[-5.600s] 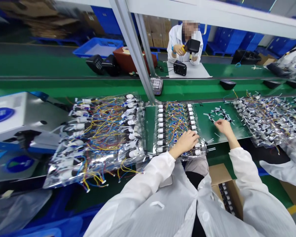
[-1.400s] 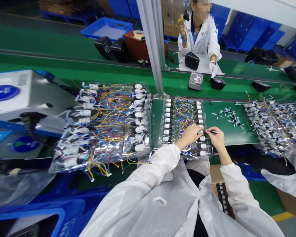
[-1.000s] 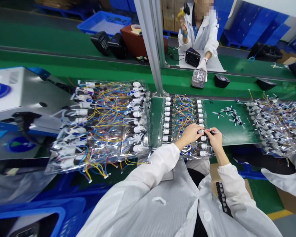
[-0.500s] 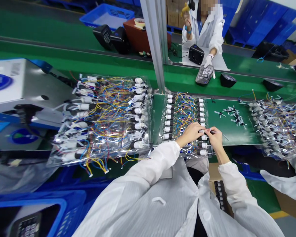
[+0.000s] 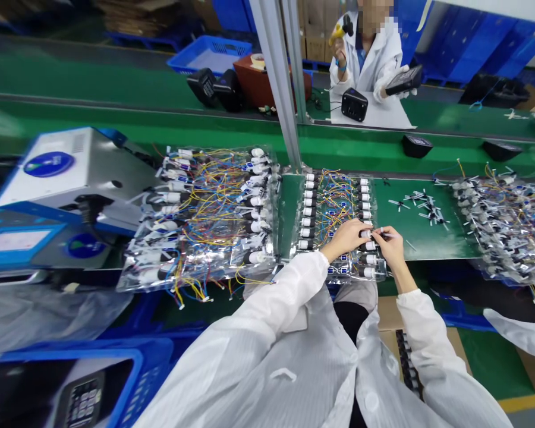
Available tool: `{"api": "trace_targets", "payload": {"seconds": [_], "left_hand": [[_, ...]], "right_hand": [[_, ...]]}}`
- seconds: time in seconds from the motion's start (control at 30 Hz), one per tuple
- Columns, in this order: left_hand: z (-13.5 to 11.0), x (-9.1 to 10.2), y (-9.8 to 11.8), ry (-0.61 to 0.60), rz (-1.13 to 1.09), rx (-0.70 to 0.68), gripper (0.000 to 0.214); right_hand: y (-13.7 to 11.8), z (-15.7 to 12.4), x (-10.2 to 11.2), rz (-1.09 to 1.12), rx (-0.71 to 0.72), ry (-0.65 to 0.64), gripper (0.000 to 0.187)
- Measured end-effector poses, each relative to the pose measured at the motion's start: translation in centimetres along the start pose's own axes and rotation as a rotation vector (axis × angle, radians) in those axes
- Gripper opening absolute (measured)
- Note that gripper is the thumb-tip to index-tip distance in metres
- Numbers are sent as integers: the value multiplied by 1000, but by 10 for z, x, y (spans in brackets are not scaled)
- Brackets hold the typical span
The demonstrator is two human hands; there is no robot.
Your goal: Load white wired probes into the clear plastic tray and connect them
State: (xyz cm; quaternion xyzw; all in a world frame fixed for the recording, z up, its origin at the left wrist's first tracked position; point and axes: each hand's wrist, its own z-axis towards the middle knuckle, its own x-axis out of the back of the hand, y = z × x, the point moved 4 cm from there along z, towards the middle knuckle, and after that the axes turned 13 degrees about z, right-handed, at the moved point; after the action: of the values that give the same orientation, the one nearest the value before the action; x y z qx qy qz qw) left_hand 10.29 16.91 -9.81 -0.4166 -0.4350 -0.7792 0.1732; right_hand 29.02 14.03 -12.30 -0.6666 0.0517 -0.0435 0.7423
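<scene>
My left hand (image 5: 351,235) is closed on the white-and-black cylinder (image 5: 365,233) in the right-hand column of a clear plastic tray (image 5: 299,229). Beside it, my right hand (image 5: 390,242) pinches a thin black-and-white piece (image 5: 384,233) against the cylinder's end. The fingertips of both hands almost meet, so the exact contact is hidden. The tray carries two columns of such cylinders, with yellow, red and blue wires (image 5: 332,205) between them. To the right lies a loose pile of small black-and-white strips (image 5: 430,208) on the green bench (image 5: 421,241).
Wired cylinders on stacked plastic trays (image 5: 214,229) stand at the left, beside a grey-and-blue machine (image 5: 98,184). More wired parts (image 5: 508,220) lie at the right. A metal post (image 5: 279,83) rises behind the bench. Across it, a co-worker (image 5: 368,65) holds a black device (image 5: 403,81).
The co-worker has lifted the black device off the bench edge. My hands stay at the same cylinder with small finger movements. The view has shifted slightly.
</scene>
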Motion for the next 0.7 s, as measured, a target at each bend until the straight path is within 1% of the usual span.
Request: {"api": "trace_targets", "payload": {"seconds": [0.2, 0.4, 0.57, 0.63, 0.7], "left_hand": [[0, -1, -1, -24, -3, 16, 34], [0, -2, -1, -33, -47, 29, 35], [-1, -1, -1, -39, -96, 40, 35], [-5, 2, -1, -64, -71, 28, 36], [-11, 7, -1, -118, -38, -1, 37]], "right_hand": [[2, -2, 1, -36, -11, 24, 28], [3, -2, -2, -34, -39, -7, 29], [-2, -3, -5, -69, -60, -34, 30], [-7, -8, -9, -104, -63, -48, 29], [-12, -17, -12, -129, -75, -94, 27]]}}
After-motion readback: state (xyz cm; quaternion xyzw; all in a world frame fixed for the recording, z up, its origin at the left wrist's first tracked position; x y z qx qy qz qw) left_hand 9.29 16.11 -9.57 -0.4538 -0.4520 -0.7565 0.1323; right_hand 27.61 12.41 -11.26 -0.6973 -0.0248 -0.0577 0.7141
